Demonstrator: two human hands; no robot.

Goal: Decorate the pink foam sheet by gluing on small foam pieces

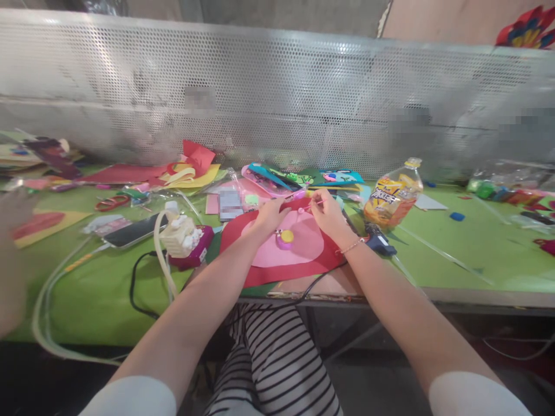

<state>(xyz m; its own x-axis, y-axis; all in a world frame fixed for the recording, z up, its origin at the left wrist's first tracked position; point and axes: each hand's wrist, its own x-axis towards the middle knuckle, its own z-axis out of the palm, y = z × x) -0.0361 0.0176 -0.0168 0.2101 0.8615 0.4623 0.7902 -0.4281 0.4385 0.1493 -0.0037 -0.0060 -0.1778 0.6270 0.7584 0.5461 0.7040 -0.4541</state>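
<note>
A red sheet [236, 245] lies on the table before me, with a pink rounded sheet [303, 248] on it. A small round yellow-and-purple piece [285, 238] sits on the pink sheet. At the far edge of the sheets, my right hand [328, 212] pinches a thin pink strip [309, 207] that points left, above a small pink bit [300, 212]. My left hand [271, 215] is over the upper left of the red sheet, fingers drawn together; whatever they hold is too small to make out.
A power socket block [184, 240] and a phone [136, 230] with cables lie to the left, near red scissors [113, 203]. A plastic bottle [392, 196] stands at right, beside a dark blue tool [379, 241]. Another person's blurred arm [11, 260] shows at far left.
</note>
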